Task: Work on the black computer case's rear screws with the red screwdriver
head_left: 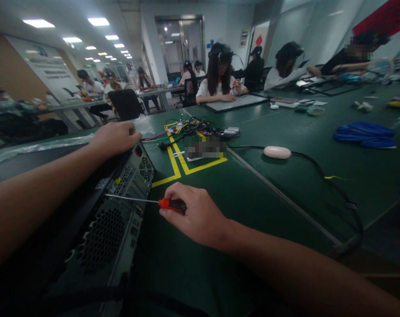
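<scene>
A black computer case (115, 220) lies at the left, its metal back panel with vent holes and ports facing right. My left hand (115, 137) is on the case's top near the far corner, its fingers bent over the edge and partly hidden. In my right hand (200, 213) is a screwdriver (166, 203) with an orange and black handle, the fingers closed around it. Its long thin shaft points left, and the tip meets the upper edge of the back panel, above the large round vent. Whether a screw sits at the tip is too small to tell.
Beyond the case are tangled cables (196, 127) and yellow tape (203, 166) on the green table (252, 220). A black cord with a pale oval piece (277, 152) runs right, near blue folded cloth (365, 134). Other people work across the table.
</scene>
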Demonstrator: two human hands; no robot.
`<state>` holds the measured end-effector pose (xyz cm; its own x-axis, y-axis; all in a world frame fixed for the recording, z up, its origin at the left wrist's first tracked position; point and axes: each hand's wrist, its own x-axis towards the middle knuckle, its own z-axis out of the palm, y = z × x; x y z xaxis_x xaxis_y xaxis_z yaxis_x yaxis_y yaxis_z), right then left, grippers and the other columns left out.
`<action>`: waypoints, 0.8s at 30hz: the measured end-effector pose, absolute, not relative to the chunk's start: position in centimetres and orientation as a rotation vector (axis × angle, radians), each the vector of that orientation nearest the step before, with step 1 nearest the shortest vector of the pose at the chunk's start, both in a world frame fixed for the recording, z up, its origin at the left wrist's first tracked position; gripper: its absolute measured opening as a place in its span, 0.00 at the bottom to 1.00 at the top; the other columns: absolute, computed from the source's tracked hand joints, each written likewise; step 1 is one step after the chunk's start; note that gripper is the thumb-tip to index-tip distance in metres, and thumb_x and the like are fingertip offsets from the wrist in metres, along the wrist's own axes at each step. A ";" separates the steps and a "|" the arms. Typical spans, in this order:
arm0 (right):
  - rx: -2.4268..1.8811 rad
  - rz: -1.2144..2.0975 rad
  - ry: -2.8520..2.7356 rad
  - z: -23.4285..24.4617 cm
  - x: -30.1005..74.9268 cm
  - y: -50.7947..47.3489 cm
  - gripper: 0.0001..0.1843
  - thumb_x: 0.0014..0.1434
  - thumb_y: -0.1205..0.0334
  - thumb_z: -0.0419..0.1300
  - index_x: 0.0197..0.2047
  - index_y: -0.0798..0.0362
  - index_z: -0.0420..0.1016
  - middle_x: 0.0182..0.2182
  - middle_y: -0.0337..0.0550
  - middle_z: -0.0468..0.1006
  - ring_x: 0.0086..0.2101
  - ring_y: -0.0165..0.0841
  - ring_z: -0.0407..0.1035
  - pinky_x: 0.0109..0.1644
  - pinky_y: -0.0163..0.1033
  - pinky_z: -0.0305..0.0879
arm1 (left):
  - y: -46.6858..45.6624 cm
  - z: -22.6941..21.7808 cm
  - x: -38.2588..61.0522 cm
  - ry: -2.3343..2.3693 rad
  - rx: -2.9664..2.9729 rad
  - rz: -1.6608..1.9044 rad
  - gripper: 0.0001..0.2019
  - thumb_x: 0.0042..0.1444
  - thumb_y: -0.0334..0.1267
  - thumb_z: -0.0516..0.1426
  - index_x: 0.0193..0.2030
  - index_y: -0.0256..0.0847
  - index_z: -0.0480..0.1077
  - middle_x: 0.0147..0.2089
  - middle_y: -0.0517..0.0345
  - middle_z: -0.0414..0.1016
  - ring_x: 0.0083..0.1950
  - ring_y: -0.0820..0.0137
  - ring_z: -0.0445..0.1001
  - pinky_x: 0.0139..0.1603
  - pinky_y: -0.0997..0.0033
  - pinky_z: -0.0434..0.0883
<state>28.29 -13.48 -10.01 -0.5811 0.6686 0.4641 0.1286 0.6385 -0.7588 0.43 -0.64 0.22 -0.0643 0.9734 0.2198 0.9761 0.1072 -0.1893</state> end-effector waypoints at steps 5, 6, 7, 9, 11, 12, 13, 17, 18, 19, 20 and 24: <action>-0.632 0.891 -2.090 -10.1 28.3 -13.4 0.07 0.67 0.60 0.66 0.46 0.50 0.72 0.39 0.41 0.81 0.37 0.34 0.75 0.41 0.39 0.69 | -0.5 0.1 0.3 -2.093 -1.905 -0.022 0.30 0.64 0.56 0.44 0.53 0.37 0.77 0.53 0.31 0.81 0.55 0.43 0.79 0.56 0.46 0.74; -0.634 0.891 -2.091 -10.1 28.3 -13.4 0.07 0.67 0.60 0.66 0.46 0.50 0.72 0.39 0.41 0.81 0.37 0.34 0.75 0.41 0.38 0.69 | -0.5 0.2 0.3 -2.095 -1.905 -0.016 0.30 0.64 0.56 0.44 0.54 0.37 0.77 0.53 0.31 0.81 0.55 0.43 0.79 0.56 0.46 0.74; -0.636 0.891 -2.090 -10.1 28.3 -13.4 0.07 0.67 0.60 0.66 0.45 0.50 0.72 0.39 0.41 0.81 0.37 0.33 0.75 0.41 0.38 0.69 | -0.5 0.2 0.4 -2.099 -1.904 -0.008 0.30 0.64 0.55 0.44 0.54 0.37 0.77 0.53 0.31 0.81 0.55 0.43 0.79 0.56 0.46 0.74; -0.638 0.889 -2.086 -10.1 28.2 -13.4 0.07 0.66 0.61 0.66 0.45 0.50 0.72 0.39 0.41 0.81 0.36 0.33 0.75 0.41 0.38 0.68 | -0.5 0.2 0.4 -2.106 -1.901 0.009 0.29 0.64 0.54 0.44 0.55 0.36 0.76 0.54 0.31 0.81 0.56 0.43 0.79 0.56 0.46 0.74; -0.633 0.890 -2.081 -10.1 28.2 -13.5 0.07 0.66 0.61 0.66 0.45 0.50 0.72 0.38 0.40 0.80 0.36 0.33 0.74 0.41 0.38 0.68 | -0.6 0.2 0.4 -2.105 -1.901 0.013 0.29 0.65 0.54 0.44 0.55 0.36 0.76 0.54 0.31 0.81 0.57 0.43 0.79 0.57 0.46 0.73; -0.630 0.889 -2.080 -10.1 28.2 -13.5 0.07 0.66 0.61 0.66 0.45 0.50 0.72 0.38 0.40 0.80 0.36 0.33 0.74 0.41 0.38 0.68 | -0.6 0.2 0.4 -2.105 -1.904 0.009 0.29 0.65 0.54 0.44 0.55 0.36 0.76 0.55 0.32 0.81 0.57 0.43 0.79 0.57 0.46 0.73; -0.629 0.885 -2.082 -10.0 28.2 -13.5 0.07 0.66 0.61 0.66 0.45 0.50 0.72 0.38 0.40 0.81 0.36 0.33 0.74 0.41 0.38 0.68 | -0.6 0.2 0.4 -2.105 -1.909 0.003 0.29 0.65 0.54 0.44 0.55 0.37 0.76 0.55 0.32 0.81 0.57 0.43 0.79 0.58 0.46 0.73; -0.635 0.873 -2.093 -10.0 28.2 -13.5 0.07 0.67 0.60 0.65 0.45 0.50 0.72 0.39 0.41 0.81 0.36 0.33 0.74 0.41 0.39 0.68 | -0.6 0.2 0.4 -2.118 -1.909 -0.003 0.29 0.64 0.54 0.44 0.54 0.36 0.76 0.56 0.31 0.81 0.58 0.42 0.79 0.57 0.45 0.74; -0.635 0.872 -2.095 -10.0 28.2 -13.4 0.07 0.67 0.60 0.65 0.45 0.50 0.72 0.39 0.41 0.81 0.36 0.33 0.73 0.41 0.39 0.68 | -0.6 0.3 0.5 -2.118 -1.907 0.000 0.29 0.64 0.54 0.44 0.55 0.36 0.76 0.56 0.31 0.81 0.58 0.42 0.79 0.56 0.45 0.74; -0.634 0.873 -2.099 -10.0 28.2 -13.4 0.07 0.67 0.60 0.66 0.45 0.50 0.72 0.39 0.41 0.81 0.36 0.33 0.73 0.41 0.39 0.68 | -0.6 0.3 0.5 -2.115 -1.907 0.002 0.29 0.64 0.54 0.44 0.55 0.36 0.76 0.55 0.30 0.81 0.57 0.41 0.79 0.56 0.45 0.74; -0.635 0.869 -2.100 -10.0 28.2 -13.4 0.07 0.67 0.60 0.66 0.45 0.50 0.72 0.39 0.41 0.81 0.36 0.33 0.73 0.41 0.39 0.67 | -0.6 0.3 0.5 -2.110 -1.910 0.003 0.29 0.64 0.54 0.44 0.54 0.36 0.76 0.55 0.30 0.81 0.57 0.41 0.79 0.56 0.45 0.74; -0.629 0.855 -2.097 -10.1 28.2 -13.5 0.07 0.67 0.60 0.66 0.45 0.50 0.72 0.39 0.40 0.81 0.36 0.33 0.74 0.41 0.39 0.67 | -0.6 0.2 0.5 -2.105 -1.908 -0.008 0.29 0.64 0.55 0.44 0.54 0.37 0.77 0.54 0.31 0.81 0.56 0.43 0.79 0.56 0.46 0.73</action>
<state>28.22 -13.45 -10.09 -0.5812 0.6655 0.4683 0.1483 0.6525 -0.7432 0.47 -0.63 0.24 -0.0732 0.9721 0.2228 0.9737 0.1179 -0.1948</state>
